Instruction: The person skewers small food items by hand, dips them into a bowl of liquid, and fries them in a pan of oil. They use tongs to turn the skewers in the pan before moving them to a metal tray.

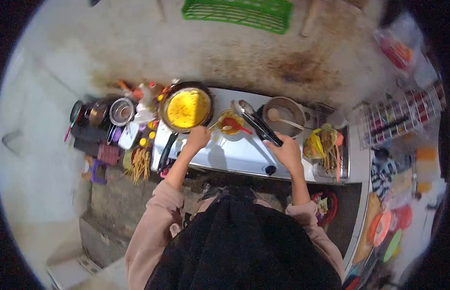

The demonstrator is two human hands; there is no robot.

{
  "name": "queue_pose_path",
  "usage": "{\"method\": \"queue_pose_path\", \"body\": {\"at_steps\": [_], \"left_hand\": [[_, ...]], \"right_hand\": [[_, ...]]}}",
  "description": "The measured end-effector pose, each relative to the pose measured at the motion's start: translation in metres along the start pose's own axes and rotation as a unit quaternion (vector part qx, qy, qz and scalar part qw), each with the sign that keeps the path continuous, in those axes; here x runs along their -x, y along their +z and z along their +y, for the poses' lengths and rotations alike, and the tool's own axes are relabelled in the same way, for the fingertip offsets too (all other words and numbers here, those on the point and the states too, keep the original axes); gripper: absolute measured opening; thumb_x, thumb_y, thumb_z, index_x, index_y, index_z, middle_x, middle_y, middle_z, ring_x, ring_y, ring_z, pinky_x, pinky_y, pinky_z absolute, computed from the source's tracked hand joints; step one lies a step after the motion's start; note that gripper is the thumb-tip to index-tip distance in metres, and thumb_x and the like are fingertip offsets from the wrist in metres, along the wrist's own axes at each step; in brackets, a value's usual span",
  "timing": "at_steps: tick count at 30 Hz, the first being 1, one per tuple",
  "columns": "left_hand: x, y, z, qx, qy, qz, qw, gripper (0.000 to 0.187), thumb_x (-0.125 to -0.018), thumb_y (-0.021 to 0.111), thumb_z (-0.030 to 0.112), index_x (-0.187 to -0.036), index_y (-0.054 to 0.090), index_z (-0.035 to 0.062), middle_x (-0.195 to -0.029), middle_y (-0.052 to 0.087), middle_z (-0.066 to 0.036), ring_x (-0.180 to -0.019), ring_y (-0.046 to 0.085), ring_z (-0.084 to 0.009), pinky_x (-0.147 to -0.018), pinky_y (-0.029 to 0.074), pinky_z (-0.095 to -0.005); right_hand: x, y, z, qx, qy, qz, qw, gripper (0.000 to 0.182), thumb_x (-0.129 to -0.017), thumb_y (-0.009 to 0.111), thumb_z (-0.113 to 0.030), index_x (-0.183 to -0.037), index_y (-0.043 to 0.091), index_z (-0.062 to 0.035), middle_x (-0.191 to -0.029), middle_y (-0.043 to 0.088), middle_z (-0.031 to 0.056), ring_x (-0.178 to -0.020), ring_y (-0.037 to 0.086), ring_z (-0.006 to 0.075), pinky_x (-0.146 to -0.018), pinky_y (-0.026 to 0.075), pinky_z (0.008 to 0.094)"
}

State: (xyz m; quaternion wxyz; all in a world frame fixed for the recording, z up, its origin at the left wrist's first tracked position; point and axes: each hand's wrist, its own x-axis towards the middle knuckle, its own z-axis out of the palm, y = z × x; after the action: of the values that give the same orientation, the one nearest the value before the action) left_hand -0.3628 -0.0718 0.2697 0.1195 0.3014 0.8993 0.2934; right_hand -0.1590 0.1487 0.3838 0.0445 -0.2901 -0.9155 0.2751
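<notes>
My right hand (pixel 286 153) is closed round the black handles of a pair of tongs (pixel 256 121), whose metal tips reach up over the white stove top. My left hand (pixel 199 138) is a fist near the front of the frying pan, and a thin pale skewer (pixel 214 126) sticks out of it towards a small bowl (pixel 231 137). That bowl holds something yellow and a red spoon (pixel 239 126). Yellow food, perhaps oil or batter, fills the round pan (pixel 211 112) to the left. Its black handle (pixel 168 151) points towards me.
Right of the tongs stands a pot (pixel 297 109) with a pale ladle (pixel 283 118) in it. A tray (pixel 345 162) carries skewers and a yellow packet. Bundled skewers (pixel 139 164), containers and jars crowd the left. A green basket (pixel 239 14) hangs on the wall.
</notes>
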Motion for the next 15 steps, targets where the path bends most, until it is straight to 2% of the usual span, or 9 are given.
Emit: {"method": "queue_pose_path", "body": {"at_steps": [1, 2, 5, 7, 10, 12, 13, 14, 15], "left_hand": [[0.002, -0.001, 0.001, -0.005, -0.002, -0.001, 1.000, 0.032, -0.077, 0.044, 0.022, -0.068, 0.060, -0.0049, -0.071, 0.055, -0.028, -0.071, 0.056, -0.0421, -0.069, 0.043, -0.0480], [0.005, 0.000, 0.001, -0.009, 0.004, -0.008, 1.000, 0.032, -0.077, 0.044, 0.022, -0.069, 0.060, -0.0047, -0.071, 0.055, -0.028, -0.072, 0.055, -0.0421, -0.069, 0.042, -0.0482], [0.012, -0.001, 0.003, 0.016, 0.010, -0.015, 1.000, 0.032, -0.079, 0.042, 0.022, -0.070, 0.061, -0.0022, -0.070, 0.056, -0.025, -0.068, 0.056, -0.0388, -0.063, 0.042, -0.0438], [0.016, 0.000, 0.007, 0.030, -0.008, -0.011, 0.999, 0.030, -0.080, 0.042, 0.021, -0.075, 0.061, -0.0018, -0.073, 0.058, -0.023, -0.073, 0.058, -0.0341, -0.066, 0.042, -0.0397], [0.016, 0.009, 0.003, 0.060, -0.022, 0.006, 0.998, 0.032, -0.083, 0.041, 0.022, -0.077, 0.061, -0.0019, -0.070, 0.057, -0.022, -0.070, 0.058, -0.0308, -0.066, 0.042, -0.0369], [0.020, 0.009, 0.017, 0.076, -0.049, -0.004, 0.996, 0.033, -0.084, 0.041, 0.022, -0.075, 0.060, -0.0023, -0.068, 0.057, -0.020, -0.068, 0.057, -0.0286, -0.066, 0.042, -0.0352], [0.023, 0.011, 0.023, 0.093, -0.080, -0.011, 0.992, 0.033, -0.085, 0.041, 0.022, -0.074, 0.060, -0.0026, -0.066, 0.056, -0.018, -0.066, 0.055, -0.0263, -0.065, 0.041, -0.0335], [0.024, 0.014, 0.024, 0.092, -0.079, -0.010, 0.993, 0.033, -0.085, 0.041, 0.022, -0.074, 0.060, -0.0026, -0.066, 0.056, -0.018, -0.066, 0.055, -0.0263, -0.065, 0.041, -0.0335], [0.024, 0.020, 0.022, 0.121, -0.049, 0.014, 0.991, 0.032, -0.085, 0.040, 0.022, -0.076, 0.059, -0.0021, -0.060, 0.049, -0.012, -0.061, 0.049, -0.0199, -0.060, 0.038, -0.0309]], "right_hand": [[0.003, -0.001, 0.007, -0.030, -0.016, 0.036, 0.999, 0.048, -0.070, 0.065, -0.042, -0.101, 0.061, -0.0053, -0.086, 0.062, 0.0187, -0.082, 0.059, 0.0339, -0.072, 0.046, 0.0393], [0.008, -0.008, 0.010, -0.072, -0.033, 0.076, 0.994, 0.052, -0.070, 0.064, -0.044, -0.103, 0.060, -0.0050, -0.083, 0.062, 0.0178, -0.082, 0.059, 0.0339, -0.073, 0.046, 0.0381], [0.029, -0.030, 0.042, -0.121, 0.062, 0.131, 0.982, 0.054, -0.070, 0.064, -0.045, -0.107, 0.058, -0.0060, -0.087, 0.062, 0.0178, -0.085, 0.058, 0.0329, -0.077, 0.044, 0.0360], [0.040, -0.038, 0.073, -0.078, 0.048, 0.288, 0.953, 0.058, -0.072, 0.063, -0.045, -0.113, 0.053, -0.0043, -0.095, 0.060, 0.0196, -0.091, 0.057, 0.0321, -0.081, 0.042, 0.0355], [0.067, -0.079, 0.107, -0.206, 0.173, 0.279, 0.922, 0.077, -0.070, 0.063, -0.049, -0.117, 0.043, 0.0080, -0.109, 0.050, 0.0258, -0.100, 0.051, 0.0348, -0.085, 0.040, 0.0389], [0.074, -0.068, 0.178, -0.061, 0.266, 0.370, 0.888, 0.081, -0.068, 0.063, -0.053, -0.115, 0.043, 0.0094, -0.111, 0.047, 0.0270, -0.101, 0.049, 0.0370, -0.085, 0.040, 0.0407], [0.077, -0.066, 0.204, -0.063, 0.266, 0.372, 0.887, 0.081, -0.068, 0.063, -0.053, -0.115, 0.043, 0.0094, -0.111, 0.047, 0.0270, -0.101, 0.049, 0.0370, -0.085, 0.040, 0.0407], [0.078, -0.065, 0.225, -0.025, 0.302, 0.377, 0.875, 0.074, -0.068, 0.063, -0.052, -0.111, 0.047, 0.0065, -0.101, 0.052, 0.0252, -0.094, 0.052, 0.0370, -0.081, 0.041, 0.0407], [0.076, -0.062, 0.242, 0.012, 0.337, 0.382, 0.860, 0.067, -0.069, 0.064, -0.051, -0.107, 0.051, 0.0036, -0.092, 0.056, 0.0234, -0.087, 0.054, 0.0369, -0.078, 0.041, 0.0407]]}}
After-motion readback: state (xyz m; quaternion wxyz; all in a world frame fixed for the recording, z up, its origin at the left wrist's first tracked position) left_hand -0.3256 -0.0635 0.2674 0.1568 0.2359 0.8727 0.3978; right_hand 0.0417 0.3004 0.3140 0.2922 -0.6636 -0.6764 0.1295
